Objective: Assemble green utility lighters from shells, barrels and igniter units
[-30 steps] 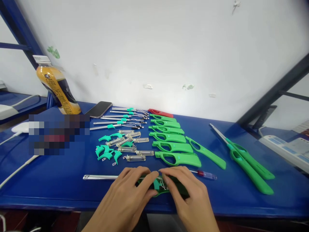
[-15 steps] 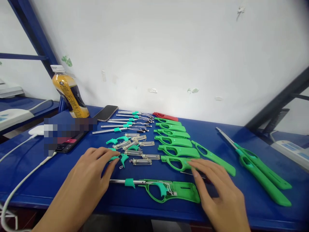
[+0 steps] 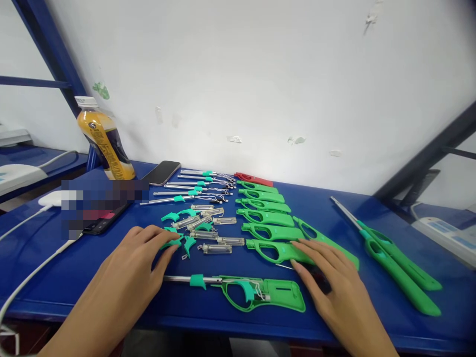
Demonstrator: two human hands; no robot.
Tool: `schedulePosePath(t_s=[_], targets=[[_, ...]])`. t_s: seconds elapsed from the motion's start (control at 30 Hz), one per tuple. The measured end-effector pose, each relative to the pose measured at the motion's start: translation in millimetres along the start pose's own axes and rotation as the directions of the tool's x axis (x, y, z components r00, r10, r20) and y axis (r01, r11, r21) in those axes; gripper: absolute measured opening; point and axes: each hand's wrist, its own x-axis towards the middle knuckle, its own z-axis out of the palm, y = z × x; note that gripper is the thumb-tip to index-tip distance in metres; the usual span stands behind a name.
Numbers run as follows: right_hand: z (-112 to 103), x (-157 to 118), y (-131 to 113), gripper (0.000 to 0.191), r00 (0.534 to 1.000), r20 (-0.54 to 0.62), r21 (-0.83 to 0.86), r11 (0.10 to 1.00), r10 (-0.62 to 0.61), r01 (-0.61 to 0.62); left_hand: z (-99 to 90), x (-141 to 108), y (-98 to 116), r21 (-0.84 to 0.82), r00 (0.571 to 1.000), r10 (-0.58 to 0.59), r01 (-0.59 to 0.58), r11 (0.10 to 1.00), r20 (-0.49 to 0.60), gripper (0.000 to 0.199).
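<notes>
The green handle shell (image 3: 282,297) lay hollow side up near the front edge of the blue surface (image 3: 193,310), touched by neither hand. A metal tube (image 3: 176,279) with a teal collar (image 3: 198,281) ran out of its left end, and a curved teal trigger (image 3: 246,290) and white wires (image 3: 256,284) sat within it. A second earlier both hands had covered this shell; now they had parted from it, which suggested that those pieces stayed put unaided and the hands were free for other parts.

The left hand (image 3: 136,258) had gone to the loose teal triggers (image 3: 189,244), its thumb and forefinger brought close about one; whether they gripped it, I could not tell. The right hand (image 3: 332,277) was at the near end of the row, its thumb and fingers apart over the butt of the nearest green handle (image 3: 280,252), nothing clearly held. A thin metal shaft (image 3: 284,266) ran beneath its thumb.

Beyond lay clear cartridges (image 3: 217,249), wired metal rods (image 3: 163,201) and a red handle (image 3: 255,179); two joined lighters (image 3: 401,275) lay at far right.
</notes>
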Motion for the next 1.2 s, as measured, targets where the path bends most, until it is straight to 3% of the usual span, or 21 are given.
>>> schedulePosePath(t_s=[0.27,0.43,0.6,0.87,1.2], targets=[[-8.4,1.5,15.3,0.037,0.995,-0.067,-0.066,0.994,0.079,-0.084,0.5,1.7,-7.9,0.006,1.0,-0.01,0.01,1.0,0.004,0.04],[-18.0,-7.1,51.5,0.054,0.989,-0.08,-0.133,0.982,0.126,-0.136,-0.2,1.8,-6.0,-0.002,1.0,-0.005,0.005,1.0,-0.018,0.038],[-26.0,-18.2,81.7,0.064,0.984,-0.016,-0.159,0.971,0.179,-0.18,-5.1,2.3,7.6,-0.025,0.998,0.017,-0.019,1.0,-0.052,0.05],[-26.7,-20.4,89.5,0.067,0.961,0.021,-0.19,0.945,0.276,-0.267,-7.2,3.3,31.3,-0.1,0.992,0.074,-0.084,0.991,-0.103,0.059],[-23.4,-21.4,92.5,0.069,0.966,-0.015,-0.206,0.944,0.259,-0.257,-3.2,1.7,5.4,-0.079,0.995,-0.084,0.079,0.994,-0.056,0.043]])
